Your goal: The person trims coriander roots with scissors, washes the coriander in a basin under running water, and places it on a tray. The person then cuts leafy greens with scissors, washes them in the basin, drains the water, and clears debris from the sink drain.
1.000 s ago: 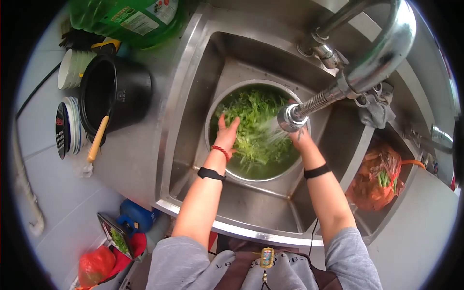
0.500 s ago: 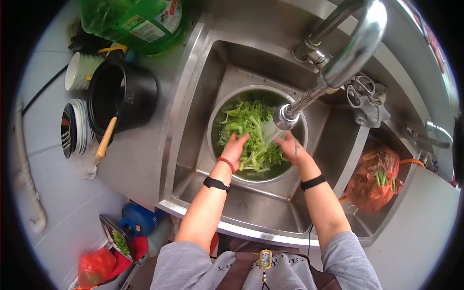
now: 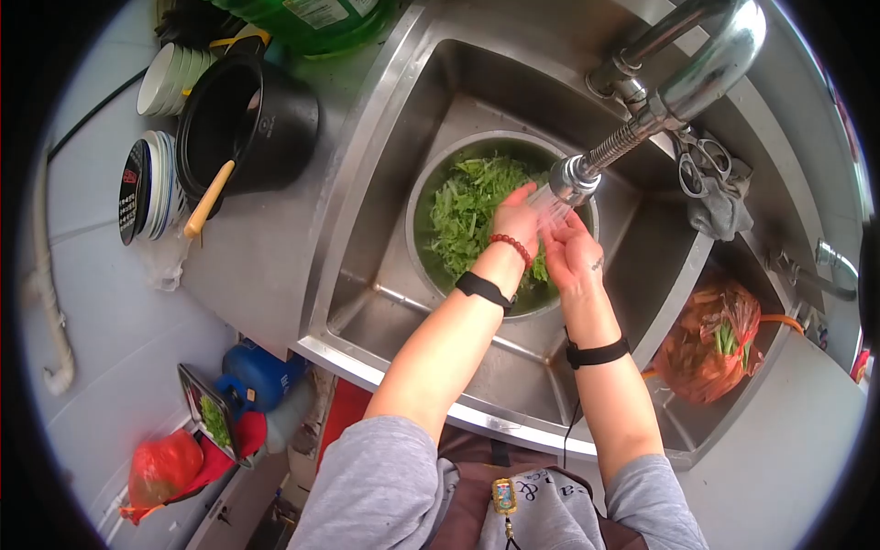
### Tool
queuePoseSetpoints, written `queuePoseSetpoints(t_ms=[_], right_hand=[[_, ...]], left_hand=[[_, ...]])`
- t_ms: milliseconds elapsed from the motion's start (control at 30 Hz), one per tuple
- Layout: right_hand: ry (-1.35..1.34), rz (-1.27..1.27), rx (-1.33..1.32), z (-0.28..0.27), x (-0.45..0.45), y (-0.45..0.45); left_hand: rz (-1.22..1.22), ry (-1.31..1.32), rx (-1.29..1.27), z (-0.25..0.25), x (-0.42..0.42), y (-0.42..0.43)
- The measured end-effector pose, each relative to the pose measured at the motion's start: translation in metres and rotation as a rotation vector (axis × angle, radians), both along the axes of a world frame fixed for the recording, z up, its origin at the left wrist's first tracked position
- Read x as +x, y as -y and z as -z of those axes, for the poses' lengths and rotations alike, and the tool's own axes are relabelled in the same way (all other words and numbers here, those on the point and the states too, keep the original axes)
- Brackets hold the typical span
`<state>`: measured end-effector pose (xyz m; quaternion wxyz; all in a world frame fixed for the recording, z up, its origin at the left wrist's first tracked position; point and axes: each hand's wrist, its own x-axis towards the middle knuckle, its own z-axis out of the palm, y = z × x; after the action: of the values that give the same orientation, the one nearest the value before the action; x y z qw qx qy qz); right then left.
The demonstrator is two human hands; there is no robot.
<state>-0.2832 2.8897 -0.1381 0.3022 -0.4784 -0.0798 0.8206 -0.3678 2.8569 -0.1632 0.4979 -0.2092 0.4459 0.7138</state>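
Water pours from the faucet head over both my hands, held close together above a metal bowl. My left hand has its fingers stretched under the stream, with nothing seen in it. Beside it, my right hand is turned palm up, its fingers loosely bent and apart, also without anything visible in it. Leafy greens lie in water in the bowl, partly hidden by my hands and wrists. The bowl stands in the steel sink.
A black pot with a wooden-handled tool stands left, near stacked plates and bowls. Scissors and a grey cloth lie right of the faucet. A red bag sits in the side basin.
Both hands have left the greens and come together under the running water. My left hand moved right and up. The camera view shifted slightly.
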Motion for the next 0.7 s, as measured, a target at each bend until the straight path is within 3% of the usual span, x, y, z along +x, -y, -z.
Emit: queuePoseSetpoints(t_ms=[67,133,200,267,367,400,467,533,600,667,700], right_hand=[[0.022,-0.011,0.027,0.004,0.002,0.001],[0.061,0.015,0.076,0.011,-0.005,0.001],[0.064,-0.101,0.056,-0.009,-0.020,0.009],[0.069,-0.239,0.323,-0.020,-0.035,0.020],[-0.012,-0.280,0.281,-0.039,-0.045,0.014],[0.042,-0.261,0.332,-0.052,-0.044,0.011],[0.332,-0.171,0.737,-0.013,-0.026,-0.010],[0.506,-0.009,0.877,-0.027,-0.002,-0.043],[0.495,0.080,0.934,-0.047,0.011,-0.081],[0.602,-0.054,1.131,-0.078,0.005,-0.106],[0.424,-0.145,1.091,-0.111,-0.007,-0.103]], left_hand=[[0.116,-0.106,0.013,0.000,0.005,0.010],[0.128,-0.047,0.014,-0.043,-0.001,0.019],[0.113,-0.072,0.017,-0.034,-0.006,0.029],[0.135,-0.093,0.004,-0.028,-0.016,0.038],[-0.051,0.052,-0.082,-0.013,-0.025,0.039],[0.080,-0.026,-0.070,-0.017,-0.022,0.031],[0.340,-0.177,-0.057,-0.028,-0.011,0.020],[0.665,-0.679,-0.162,-0.019,-0.008,0.009],[0.919,-0.847,-0.209,-0.019,-0.011,0.005],[1.166,-1.056,-0.243,-0.040,-0.014,0.012],[1.293,-1.168,-0.260,-0.051,-0.015,0.020]])
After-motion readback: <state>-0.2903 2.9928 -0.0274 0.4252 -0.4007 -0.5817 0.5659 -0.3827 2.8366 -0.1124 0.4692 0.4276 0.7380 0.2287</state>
